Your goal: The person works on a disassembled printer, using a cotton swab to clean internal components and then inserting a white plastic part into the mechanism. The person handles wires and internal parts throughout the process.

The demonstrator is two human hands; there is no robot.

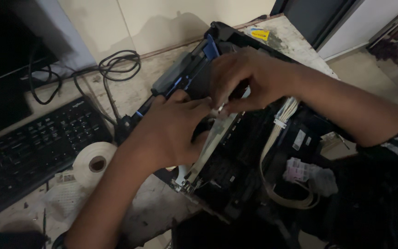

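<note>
Right now I have both hands deep in an opened printer [236,152], which sits tilted across the middle of the worktable [134,94]. My right hand [249,78] comes in from above, its thumb and forefinger pinched shut on a small pale part just over the long metal rail [210,145]; the part is too small to name. My left hand [173,131] lies against the rail from below, fingers curled and touching the same spot, though whether they grip anything I cannot tell. I judge this to be fine fitting work at the rail inside the machine, and the next move likely calls for a steady pinch and a small, careful shift, since a flat white ribbon cable [277,138] runs just beside the fingers.

The table is worn, stained and dim. A black keyboard [33,147] lies to the left, a roll of white tape [95,163] near its corner, and black cords [116,64] loop toward the pale wall.
</note>
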